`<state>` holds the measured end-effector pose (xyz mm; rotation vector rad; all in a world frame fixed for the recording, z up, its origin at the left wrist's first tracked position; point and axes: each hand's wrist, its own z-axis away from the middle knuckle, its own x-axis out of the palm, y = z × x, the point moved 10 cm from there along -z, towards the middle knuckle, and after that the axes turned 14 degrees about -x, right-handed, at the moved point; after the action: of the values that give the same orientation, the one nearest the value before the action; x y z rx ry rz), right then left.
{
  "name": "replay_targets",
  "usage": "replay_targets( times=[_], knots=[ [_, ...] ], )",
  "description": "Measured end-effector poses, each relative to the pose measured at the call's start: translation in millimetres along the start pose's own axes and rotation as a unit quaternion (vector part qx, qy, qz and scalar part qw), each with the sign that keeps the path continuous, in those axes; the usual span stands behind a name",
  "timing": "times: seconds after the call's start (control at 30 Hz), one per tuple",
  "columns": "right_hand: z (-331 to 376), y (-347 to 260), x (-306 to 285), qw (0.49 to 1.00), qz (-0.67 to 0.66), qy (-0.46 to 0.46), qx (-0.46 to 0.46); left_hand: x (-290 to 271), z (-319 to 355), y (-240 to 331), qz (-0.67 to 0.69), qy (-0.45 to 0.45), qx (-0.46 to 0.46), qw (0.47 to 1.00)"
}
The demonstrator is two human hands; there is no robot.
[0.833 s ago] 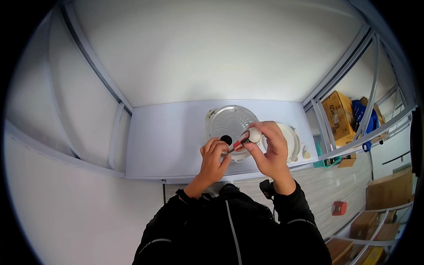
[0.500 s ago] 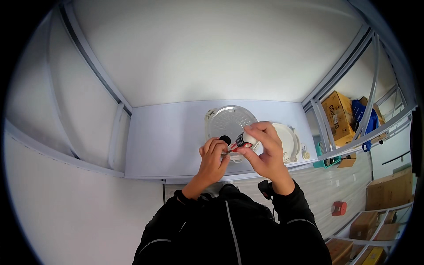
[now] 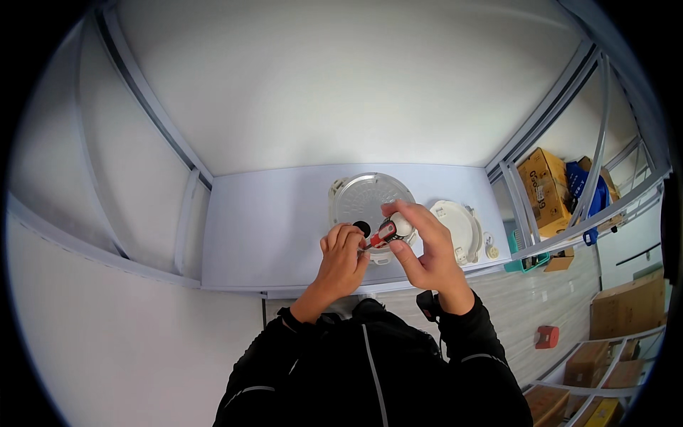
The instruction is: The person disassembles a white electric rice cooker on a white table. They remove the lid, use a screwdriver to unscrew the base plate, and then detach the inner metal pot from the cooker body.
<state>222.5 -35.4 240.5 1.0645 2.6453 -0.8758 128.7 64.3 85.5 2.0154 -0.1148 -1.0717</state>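
In my right hand [image 3: 432, 250] is a screwdriver [image 3: 386, 231] with a red, black and white handle and a rounded white end. Thumb and fingers pinch that handle, and its thin shaft points left toward my left hand [image 3: 340, 262]. The left fingers are bent together around the tip of the shaft; what they pinch there is mostly hidden. Just beyond these fingertips shows a black round piece [image 3: 362, 227]. Both hands work over the near part of a round silver metal plate [image 3: 363, 196] in a white plastic rim, lying on the table.
A white round plastic cover [image 3: 455, 229] lies right of the metal plate, with a small cream round part [image 3: 492, 252] beside it. The pale table [image 3: 263, 220] backs onto a white wall. Metal frame posts [image 3: 516, 203] stand at its right, with cardboard boxes [image 3: 544, 191] beyond.
The screwdriver handle has turned in my right hand, so its red side now faces up. My right fingers have shifted slightly around it. The left hand stays nearly in place.
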Motion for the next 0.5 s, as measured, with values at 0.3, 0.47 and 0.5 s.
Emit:
replay_targets(
  times=[0.3,0.47,0.5],
  knots=[
    [6.8,6.5,-2.7,0.996,0.086,-0.031,0.017,1.5,0.0,-2.3,0.003,-0.017,-0.007,1.000],
    [-0.1,-1.1,2.0,0.999,0.042,-0.031,-0.001,-0.1,-0.2,-1.7,0.004,-0.019,-0.010,1.000],
    [-1.1,-3.8,3.2,0.998,0.054,-0.041,-0.015,-1.0,-0.6,-1.5,0.006,-0.021,-0.011,1.000]
  ],
)
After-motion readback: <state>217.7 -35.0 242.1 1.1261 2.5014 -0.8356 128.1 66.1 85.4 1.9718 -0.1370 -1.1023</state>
